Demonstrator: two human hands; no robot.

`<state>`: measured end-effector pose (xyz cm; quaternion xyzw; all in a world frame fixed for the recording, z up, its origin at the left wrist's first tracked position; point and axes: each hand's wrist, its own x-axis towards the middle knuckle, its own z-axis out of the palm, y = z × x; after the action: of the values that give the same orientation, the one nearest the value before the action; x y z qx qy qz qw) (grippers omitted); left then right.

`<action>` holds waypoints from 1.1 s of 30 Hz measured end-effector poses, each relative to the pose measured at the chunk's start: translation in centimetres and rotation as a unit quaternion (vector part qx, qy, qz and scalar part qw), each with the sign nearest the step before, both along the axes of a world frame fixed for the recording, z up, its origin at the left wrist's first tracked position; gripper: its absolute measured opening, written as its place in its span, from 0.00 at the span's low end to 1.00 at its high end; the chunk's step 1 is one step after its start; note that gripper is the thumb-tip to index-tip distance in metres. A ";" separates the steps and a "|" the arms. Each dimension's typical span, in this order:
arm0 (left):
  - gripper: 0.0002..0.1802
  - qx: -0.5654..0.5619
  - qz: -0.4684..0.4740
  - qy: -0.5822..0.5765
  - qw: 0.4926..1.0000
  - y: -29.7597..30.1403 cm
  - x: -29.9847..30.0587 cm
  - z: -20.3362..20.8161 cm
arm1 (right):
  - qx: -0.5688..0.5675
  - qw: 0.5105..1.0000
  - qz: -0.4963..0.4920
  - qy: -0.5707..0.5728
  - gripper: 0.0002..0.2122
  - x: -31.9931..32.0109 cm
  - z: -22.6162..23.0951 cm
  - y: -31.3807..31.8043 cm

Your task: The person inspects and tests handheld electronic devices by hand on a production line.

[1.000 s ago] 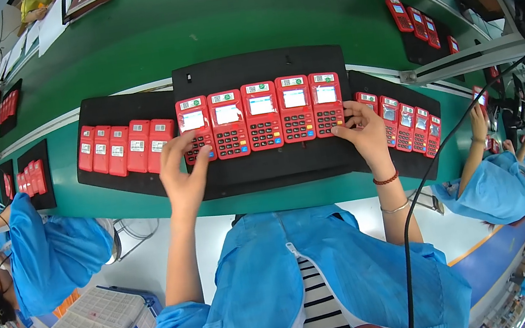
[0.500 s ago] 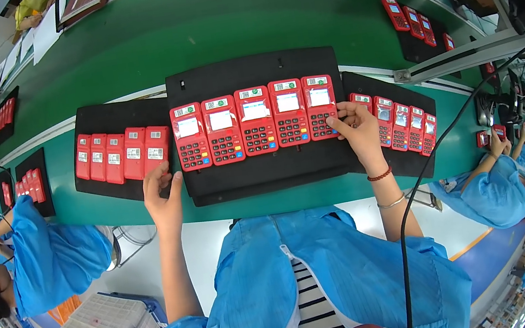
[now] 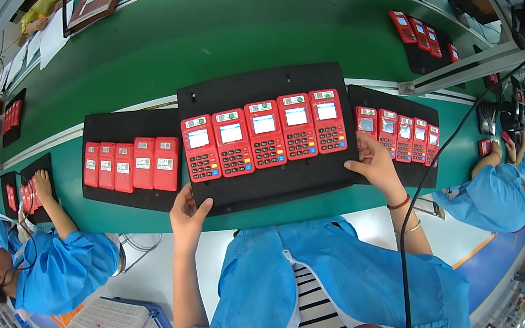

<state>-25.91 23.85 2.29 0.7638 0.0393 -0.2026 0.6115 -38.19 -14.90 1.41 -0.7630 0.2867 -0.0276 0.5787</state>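
Observation:
In the middle, a black tray [image 3: 274, 188] carries a row of several red card payment terminals [image 3: 267, 150], side by side with their lit screens and keypads facing up. My left hand [image 3: 188, 217] grips the tray's near left edge, thumb on top. At the tray's right side, my right hand [image 3: 377, 166] grips the edge with its thumb over it. The undersides of the fingers are partly hidden by the tray. Both hands are clear of the terminals themselves.
Left of it lies a black board [image 3: 88, 125] with several face-down red terminals [image 3: 143, 171]. Another board [image 3: 425, 105] with face-up terminals [image 3: 405, 136] is on the right. A black cable [image 3: 428, 170] hangs at right. Co-workers in blue [image 3: 64, 268] sit on both sides.
My right hand has left the rightmost terminal's keypad for the tray's right edge. My left hand has closed on the left edge. A co-worker on the left has reached onto a board.

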 end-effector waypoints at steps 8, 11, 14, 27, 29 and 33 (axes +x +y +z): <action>0.23 0.026 -0.079 -0.166 0.983 -5.8 16.8 -0.2 | 0.069 0.987 0.039 -0.141 0.26 13.2 -0.7 -6.8; 0.28 0.063 -0.080 -0.234 0.967 -9.7 22.1 -0.5 | 0.014 0.996 -0.013 -0.091 0.27 18.0 -2.2 -10.1; 0.30 0.180 -0.103 -0.430 0.879 -11.1 18.6 1.1 | -0.131 0.976 -0.120 -0.124 0.24 16.6 -1.6 -9.7; 0.37 0.083 -0.081 -0.278 0.953 -2.9 2.9 -0.9 | -0.443 0.883 0.124 -0.090 0.31 10.2 0.4 19.0; 0.33 0.058 -0.049 -0.239 0.968 -2.1 2.9 -1.0 | -0.411 0.898 0.119 -0.100 0.33 10.6 -0.3 19.0; 0.30 -0.012 -0.047 -0.152 0.987 -0.2 2.9 -2.1 | -0.009 0.981 -0.004 -0.194 0.24 10.0 -0.8 18.5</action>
<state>-23.04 23.62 0.16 0.7795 -0.0924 -0.1137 0.6090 -28.18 3.62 0.61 -0.7470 0.1715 -0.1804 0.6165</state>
